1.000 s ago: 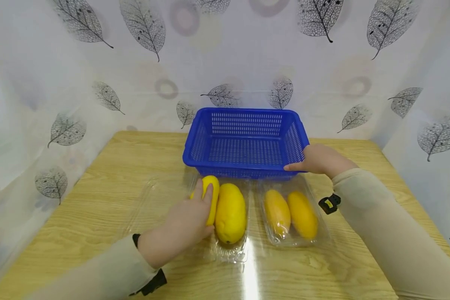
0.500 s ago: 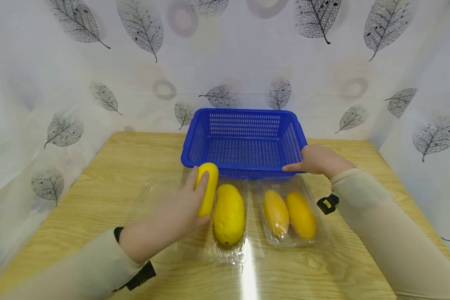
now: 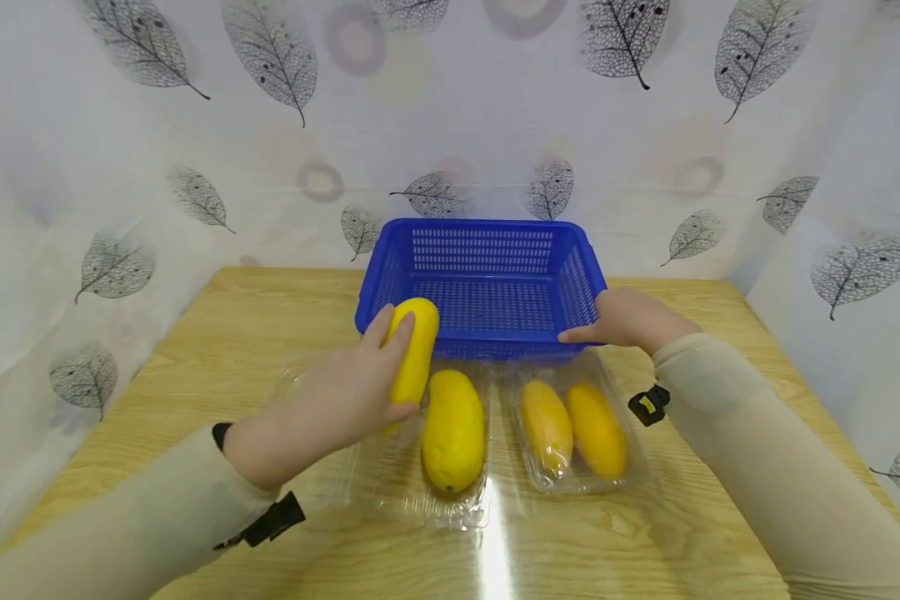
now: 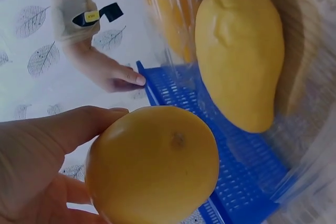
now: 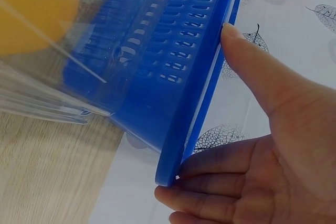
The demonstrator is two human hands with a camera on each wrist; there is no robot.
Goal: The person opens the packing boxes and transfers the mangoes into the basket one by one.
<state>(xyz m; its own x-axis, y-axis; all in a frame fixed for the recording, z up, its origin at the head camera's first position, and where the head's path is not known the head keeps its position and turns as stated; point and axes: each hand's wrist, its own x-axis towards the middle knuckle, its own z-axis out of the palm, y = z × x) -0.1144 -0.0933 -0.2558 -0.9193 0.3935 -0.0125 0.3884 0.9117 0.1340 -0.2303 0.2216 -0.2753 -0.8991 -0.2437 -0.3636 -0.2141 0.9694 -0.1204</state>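
Observation:
My left hand point(image 3: 337, 392) grips a yellow mango-shaped fruit point(image 3: 417, 354) above the front left of the blue basket point(image 3: 495, 346); in the left wrist view its rounded end point(image 4: 152, 166) faces the camera. My right hand point(image 3: 630, 321) holds the basket's right front corner, thumb on the rim; the right wrist view shows the hand point(image 5: 283, 156) with its fingers against the rim's outer side. A second large yellow fruit point(image 3: 453, 433) lies in the clear plastic tray below the basket.
To the right, another clear container point(image 3: 630, 483) holds two smaller orange-yellow fruits point(image 3: 546, 425). The wooden table point(image 3: 585, 550) ends at a leaf-patterned curtain point(image 3: 465, 108) behind and at both sides.
My left hand has lifted the yellow fruit out of the clear tray, up and toward the basket's front left edge. My right hand has stayed at the basket corner.

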